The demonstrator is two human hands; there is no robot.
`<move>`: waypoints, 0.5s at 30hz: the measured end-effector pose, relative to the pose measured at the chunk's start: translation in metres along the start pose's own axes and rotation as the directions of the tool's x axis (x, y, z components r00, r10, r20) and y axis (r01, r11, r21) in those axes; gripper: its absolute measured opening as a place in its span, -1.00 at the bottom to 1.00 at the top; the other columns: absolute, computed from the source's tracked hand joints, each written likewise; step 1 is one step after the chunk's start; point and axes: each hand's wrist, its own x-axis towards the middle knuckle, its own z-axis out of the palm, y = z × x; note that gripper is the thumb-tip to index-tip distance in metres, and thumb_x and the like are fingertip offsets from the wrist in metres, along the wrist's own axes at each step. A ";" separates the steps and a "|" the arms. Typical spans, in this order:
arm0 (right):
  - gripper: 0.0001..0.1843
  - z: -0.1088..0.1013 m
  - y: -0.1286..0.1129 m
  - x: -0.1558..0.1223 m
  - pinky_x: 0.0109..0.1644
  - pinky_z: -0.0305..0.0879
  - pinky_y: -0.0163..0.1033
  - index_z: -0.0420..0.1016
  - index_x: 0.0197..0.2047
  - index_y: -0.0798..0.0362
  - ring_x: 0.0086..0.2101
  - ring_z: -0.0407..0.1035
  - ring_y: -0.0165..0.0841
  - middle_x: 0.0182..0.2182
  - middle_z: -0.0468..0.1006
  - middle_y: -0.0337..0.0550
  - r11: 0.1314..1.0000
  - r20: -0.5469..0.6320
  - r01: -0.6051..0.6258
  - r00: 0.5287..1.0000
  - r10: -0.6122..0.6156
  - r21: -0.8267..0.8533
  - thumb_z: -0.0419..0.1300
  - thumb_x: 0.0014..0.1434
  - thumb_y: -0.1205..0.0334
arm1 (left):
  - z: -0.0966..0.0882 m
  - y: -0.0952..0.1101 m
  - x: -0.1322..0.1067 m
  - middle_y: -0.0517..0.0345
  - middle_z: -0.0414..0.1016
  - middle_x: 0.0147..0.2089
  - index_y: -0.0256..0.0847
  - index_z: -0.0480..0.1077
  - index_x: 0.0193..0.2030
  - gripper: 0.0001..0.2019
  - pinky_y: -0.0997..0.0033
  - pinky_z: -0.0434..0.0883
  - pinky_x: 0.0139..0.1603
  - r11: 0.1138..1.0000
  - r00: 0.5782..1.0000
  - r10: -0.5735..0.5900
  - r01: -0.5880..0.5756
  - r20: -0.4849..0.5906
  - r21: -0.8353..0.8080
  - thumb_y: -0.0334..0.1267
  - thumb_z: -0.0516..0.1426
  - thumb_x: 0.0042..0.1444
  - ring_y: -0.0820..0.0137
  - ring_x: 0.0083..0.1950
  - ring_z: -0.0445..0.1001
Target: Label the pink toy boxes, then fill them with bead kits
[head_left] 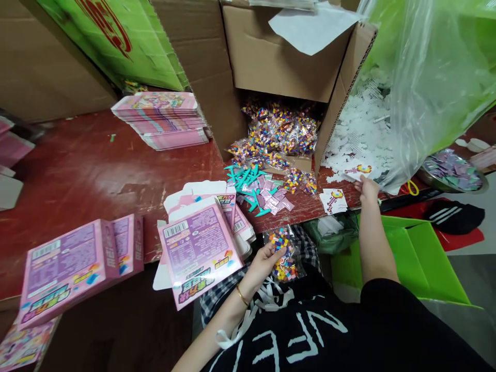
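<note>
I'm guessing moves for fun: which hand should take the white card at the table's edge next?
Probably the right hand: it's nearer the card, though another card is at its fingertips. The left hand holds a bag of colourful pieces.

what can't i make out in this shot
In the head view:
Left hand: some fingers hidden behind the bead bag
Carton: rear contents hidden by its overhanging flap
Purple box: smallest print too small
Pink packaging: cut off by left edge

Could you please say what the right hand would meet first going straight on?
Past the printed card at its fingertips, the right hand would probably meet white pieces ahead; depth is unclear.
</note>
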 end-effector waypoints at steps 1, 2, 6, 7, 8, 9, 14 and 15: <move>-0.86 0.003 -0.010 0.011 -0.44 0.43 -0.46 0.36 -0.29 0.08 -0.50 0.43 -0.50 -0.51 0.44 -0.29 1.000 -0.042 0.000 0.999 0.001 0.026 0.06 0.28 0.24 | -0.001 0.000 0.000 0.10 0.64 -0.26 -0.27 0.44 -0.16 -0.50 0.32 0.55 -0.26 1.000 1.000 0.002 -0.002 -0.001 0.000 0.06 0.40 -0.10 0.30 -0.33 0.63; -0.83 0.007 -0.019 0.021 -0.44 0.43 -0.47 0.36 -0.25 0.09 -0.49 0.44 -0.51 -0.48 0.44 -0.28 0.999 -0.073 0.002 0.997 0.001 0.042 0.00 0.31 0.24 | -0.002 0.000 0.001 0.09 0.64 -0.25 -0.27 0.44 -0.14 -0.49 0.33 0.55 -0.26 1.000 1.000 0.003 -0.003 -0.004 -0.001 0.06 0.40 -0.09 0.30 -0.33 0.63; -0.81 0.038 -0.048 0.052 -0.37 0.48 -0.41 0.42 -0.19 0.11 -0.39 0.48 -0.44 -0.42 0.50 -0.23 1.000 -0.099 0.017 0.995 -0.016 0.007 0.03 0.30 0.21 | -0.006 0.001 0.004 0.10 0.64 -0.25 -0.27 0.44 -0.12 -0.50 0.37 0.54 -0.28 1.000 0.999 -0.002 0.001 -0.045 -0.024 0.05 0.39 -0.06 0.34 -0.34 0.62; -0.82 0.049 -0.051 0.056 -0.32 0.50 -0.36 0.44 -0.20 0.11 -0.35 0.50 -0.40 -0.40 0.52 -0.21 1.000 -0.095 0.014 0.995 -0.017 -0.027 0.08 0.27 0.21 | -0.007 0.000 0.006 0.10 0.64 -0.26 -0.27 0.44 -0.14 -0.51 0.38 0.53 -0.29 1.000 0.998 -0.003 0.002 -0.056 -0.030 0.05 0.39 -0.06 0.35 -0.35 0.61; -0.83 0.062 -0.052 0.058 -0.26 0.51 -0.30 0.46 -0.22 0.12 -0.29 0.51 -0.35 -0.37 0.55 -0.16 0.998 -0.093 0.007 0.996 -0.014 -0.070 0.13 0.23 0.20 | -0.007 0.000 0.008 0.10 0.64 -0.26 -0.27 0.44 -0.15 -0.51 0.39 0.53 -0.29 0.999 0.998 -0.004 0.002 -0.063 -0.035 0.05 0.40 -0.07 0.36 -0.36 0.61; -0.83 0.075 -0.053 0.059 -0.16 0.51 -0.23 0.48 -0.24 0.12 -0.21 0.51 -0.28 -0.32 0.57 -0.10 0.993 -0.095 -0.002 0.995 -0.009 -0.119 0.18 0.18 0.19 | -0.008 0.000 0.010 0.11 0.64 -0.27 -0.26 0.44 -0.17 -0.51 0.39 0.53 -0.29 0.999 0.998 -0.007 0.005 -0.065 -0.037 0.06 0.40 -0.09 0.36 -0.37 0.61; -0.64 0.122 -0.052 0.059 0.30 0.14 0.15 0.51 -0.09 0.14 0.23 0.22 0.06 0.02 0.51 0.26 0.928 -0.121 -0.051 0.993 0.006 -0.368 0.36 0.02 0.23 | -0.011 0.002 0.016 0.13 0.63 -0.29 -0.24 0.46 -0.16 -0.49 0.33 0.54 -0.24 0.999 0.996 -0.013 0.010 -0.087 -0.036 0.08 0.41 -0.13 0.33 -0.36 0.61; -0.56 0.125 -0.054 0.060 0.33 0.08 0.19 0.48 -0.03 0.15 0.26 0.17 0.07 0.06 0.48 0.28 0.915 -0.106 -0.041 0.994 -0.002 -0.402 0.37 0.00 0.26 | -0.011 0.003 0.016 0.14 0.63 -0.30 -0.24 0.46 -0.16 -0.48 0.32 0.54 -0.26 0.999 0.995 -0.009 0.005 -0.099 -0.041 0.08 0.41 -0.14 0.33 -0.37 0.61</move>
